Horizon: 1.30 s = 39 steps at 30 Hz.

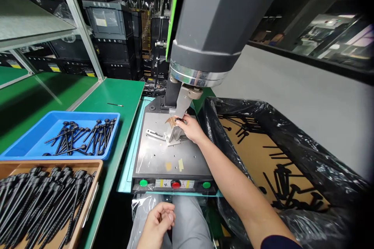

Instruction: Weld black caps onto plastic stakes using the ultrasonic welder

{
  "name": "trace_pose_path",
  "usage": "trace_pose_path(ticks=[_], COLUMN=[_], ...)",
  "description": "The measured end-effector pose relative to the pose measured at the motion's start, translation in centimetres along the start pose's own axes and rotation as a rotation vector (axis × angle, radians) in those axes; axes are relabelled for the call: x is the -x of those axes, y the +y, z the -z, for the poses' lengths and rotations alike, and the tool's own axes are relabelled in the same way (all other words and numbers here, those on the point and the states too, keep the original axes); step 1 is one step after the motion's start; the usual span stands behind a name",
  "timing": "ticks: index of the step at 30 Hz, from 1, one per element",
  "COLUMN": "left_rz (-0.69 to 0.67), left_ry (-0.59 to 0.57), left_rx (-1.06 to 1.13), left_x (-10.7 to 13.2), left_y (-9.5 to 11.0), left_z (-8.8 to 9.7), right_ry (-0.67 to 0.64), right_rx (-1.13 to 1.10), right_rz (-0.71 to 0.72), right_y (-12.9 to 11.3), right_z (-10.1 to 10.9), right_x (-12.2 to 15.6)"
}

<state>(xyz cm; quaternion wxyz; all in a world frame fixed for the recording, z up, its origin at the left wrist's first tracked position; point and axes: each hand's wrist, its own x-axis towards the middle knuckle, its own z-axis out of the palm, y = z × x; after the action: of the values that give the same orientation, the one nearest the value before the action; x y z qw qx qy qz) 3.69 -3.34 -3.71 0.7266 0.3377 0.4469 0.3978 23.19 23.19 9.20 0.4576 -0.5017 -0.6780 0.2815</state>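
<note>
My right hand (191,129) reaches to the metal fixture (173,134) on the press's base plate. Its thumb and fingers close on a small black part (179,120) at the fixture's top, just under the angled metal tool (184,100) of the press head. Most of that part is hidden by the fingers, but its dark end resembles the round heads of the black rods nearby. Low over my lap, my left hand (161,218) is loosely curled, and nothing shows in it.
Black round-headed rods fill a brown tray (97,171) and a blue tray (52,114) on the green bench at left. More rods lie in a black-plastic-lined box (239,155) at right. Green and red buttons (175,184) line the press base's front. The press head (204,62) hangs overhead.
</note>
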Motion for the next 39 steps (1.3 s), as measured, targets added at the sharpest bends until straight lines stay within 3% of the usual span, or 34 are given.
trace_pose_path(ticks=[3, 6, 10, 14, 18, 21, 24, 32, 39], left_rz=[-0.059, -0.134, -0.294, -0.407, -0.379, -0.274, -0.203, -0.309, -0.334], left_ry=[0.077, 0.227, 0.41, 0.567, 0.69, 0.648, 0.596, 0.527, 0.616], left_rx=[-0.087, -0.207, -0.391, -0.722, -1.062, -1.155, -1.087, -0.839, -0.694], left_x=[0.1, -0.2, -1.3, -4.3, -8.9, -11.5, -12.2, -8.8, -7.5], left_y=[2.5, 5.4, 9.0, 12.1, 13.8, 13.9, 13.3, 10.2, 9.4], left_z=[0.9, 2.7, 5.4, 7.0, 7.5, 7.8, 8.4, 10.2, 9.9], right_ry=[0.08, 0.227, 0.291, 0.274, 0.298, 0.279, 0.267, 0.384, 0.415], right_rx=[-0.037, -0.035, 0.246, 0.497, 0.53, 0.476, 0.484, 0.518, 0.53], right_rz=[-0.058, -0.164, -0.229, -0.267, -0.441, -0.575, -0.609, -0.339, -0.268], right_y=[0.7, 2.3, 5.2, 7.6, 9.5, 10.5, 10.6, 9.1, 7.9], right_z=[0.4, 1.8, 4.2, 5.4, 5.3, 4.7, 3.8, 1.0, 0.6], right_x=[2.2, 6.5, 13.5, 18.4, 19.7, 19.6, 20.0, 22.7, 22.3])
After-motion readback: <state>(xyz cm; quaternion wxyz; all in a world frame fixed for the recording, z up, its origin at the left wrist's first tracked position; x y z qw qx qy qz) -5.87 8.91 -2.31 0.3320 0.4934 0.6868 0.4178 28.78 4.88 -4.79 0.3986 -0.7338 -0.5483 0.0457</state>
